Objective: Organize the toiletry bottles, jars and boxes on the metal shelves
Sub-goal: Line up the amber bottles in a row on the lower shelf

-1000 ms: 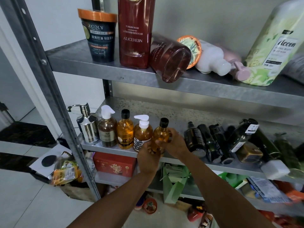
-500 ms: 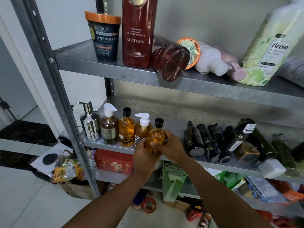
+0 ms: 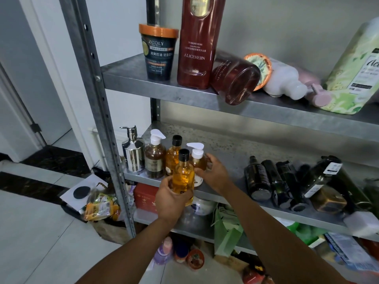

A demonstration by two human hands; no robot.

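Head view. Looks forward and down at a metal rack. Grips a black-capped amber bottle (image 3: 183,177) in the left hand (image 3: 171,199), with fingers and thumb wrapped round its lower half. Holds it upright in the air, just in front of the middle shelf (image 3: 227,148) edge. Reaches with the right hand (image 3: 214,173) to a white-pump amber bottle (image 3: 197,158) standing on that shelf directly behind the held one. Curls the thumb across its front and the fingers round its right side, touching it. Shows, left of that, an upright row at the shelf's left end: a chrome pump dispenser (image 3: 133,154), a brown pump bottle (image 3: 155,160), a second amber bottle (image 3: 173,153). Shows several dark bottles (image 3: 258,179) lying on their sides further right, well apart from both hands. Shows on the top shelf (image 3: 139,83) a dark tub with an orange lid (image 3: 159,52) and a tall red bottle (image 3: 196,48) upright. Follows these with a toppled red bottle (image 3: 235,78), a white bottle (image 3: 285,83) and a pink pump bottle (image 3: 319,95) on their sides, beside a leaning green-patterned jug (image 3: 352,74).
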